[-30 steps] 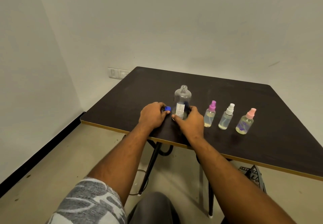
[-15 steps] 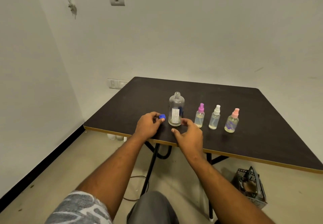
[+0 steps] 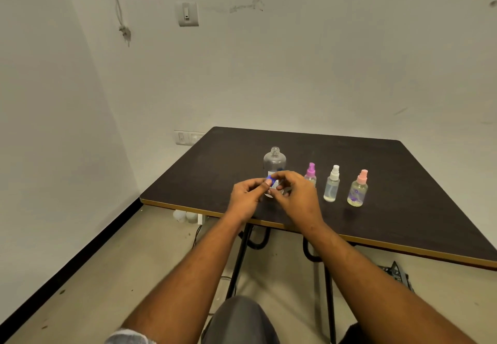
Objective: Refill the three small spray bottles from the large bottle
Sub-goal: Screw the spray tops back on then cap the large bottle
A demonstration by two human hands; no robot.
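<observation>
The large clear bottle (image 3: 274, 159) stands uncapped on the dark table (image 3: 376, 225), nearly empty. Right of it stand three small spray bottles in a row: one with a purple top (image 3: 311, 173), one with a white top (image 3: 332, 186) and one with a pink top (image 3: 358, 189). My left hand (image 3: 246, 197) and my right hand (image 3: 294, 193) meet in front of the large bottle's lower half. Between their fingertips they pinch a small blue cap (image 3: 269, 181). Neither hand touches the large bottle.
The table's near edge (image 3: 295, 226) has a light trim and black metal legs beneath it. A dark basket (image 3: 395, 273) sits on the floor under the table at the right. White walls close in at left and behind.
My left hand lifted the blue cap off the table and moved right. My right hand rose to meet it at the cap. The camera tilted upward.
</observation>
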